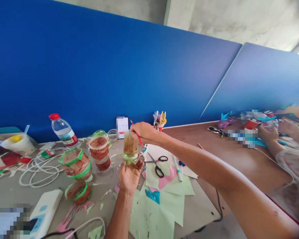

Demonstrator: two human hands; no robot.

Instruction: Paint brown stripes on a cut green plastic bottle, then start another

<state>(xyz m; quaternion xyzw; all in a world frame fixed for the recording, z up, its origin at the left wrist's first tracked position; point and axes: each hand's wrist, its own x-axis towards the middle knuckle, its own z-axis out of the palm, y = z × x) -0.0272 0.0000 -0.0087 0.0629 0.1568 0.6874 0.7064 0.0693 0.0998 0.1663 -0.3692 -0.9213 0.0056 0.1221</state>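
My left hand (pixel 128 176) holds up a clear plastic cup (pixel 130 147) from below, its fingers around the base. Brown paint streaks cover the cup's side, and a green band shows near the bottom. Just above the cup is my right hand (pixel 145 132), its fingers pinched on a thin red stick that looks like a paintbrush (pixel 139 138); the tip is hidden. To the left stand a stacked brown-painted cup (pixel 99 147), a painted cup with green rims (pixel 74 163) and a low brown ring with a green edge (pixel 78 193).
Black-handled scissors (pixel 159 165) lie on green and pink paper sheets (pixel 161 202). A water bottle (pixel 64 131), coiled white cable (pixel 37 171), upright phone (pixel 122 126) and power strip (pixel 46 212) surround the work. A blue partition (pixel 114 66) stands behind. Another person's hands (pixel 269 132) work at right.
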